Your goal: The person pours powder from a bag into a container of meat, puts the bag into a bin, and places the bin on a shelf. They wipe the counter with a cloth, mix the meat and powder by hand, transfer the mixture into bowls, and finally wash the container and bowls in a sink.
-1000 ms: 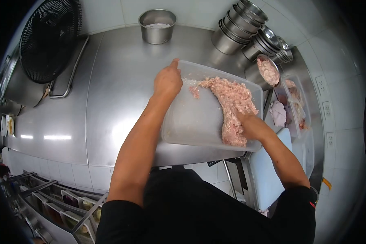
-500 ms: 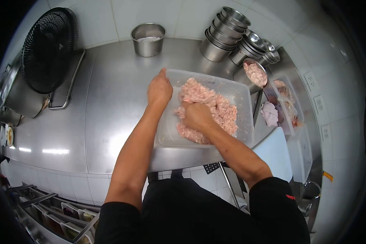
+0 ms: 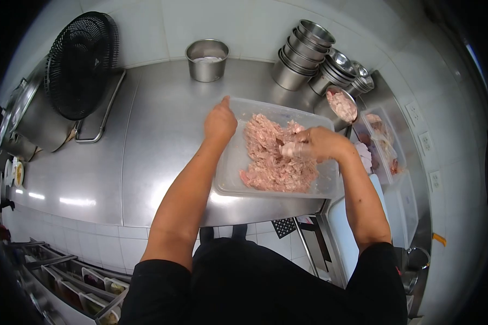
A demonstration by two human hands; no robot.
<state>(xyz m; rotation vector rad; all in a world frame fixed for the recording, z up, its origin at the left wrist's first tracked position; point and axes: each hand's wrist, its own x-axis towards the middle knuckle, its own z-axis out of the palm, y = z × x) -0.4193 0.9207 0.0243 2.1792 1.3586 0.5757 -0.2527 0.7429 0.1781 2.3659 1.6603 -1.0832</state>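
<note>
Pink minced meat [image 3: 276, 162] lies in a plastic tub [image 3: 230, 170] near the worktop's [image 3: 162, 114] front edge. The left hand [image 3: 220, 127] grips its rim; the right hand's [image 3: 331, 145] grip, blurred, is unclear. Hard kneading could slide the tub off.

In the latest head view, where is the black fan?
The black fan is at the upper left of the head view, beside the bent metal rail and in front of the large steel pot.

Your head-worn camera, the lone view, looks forward and steeply down from above your own black-clad torso, close over the steel counter [image 3: 162, 124] and your outstretched forearms.
</note>
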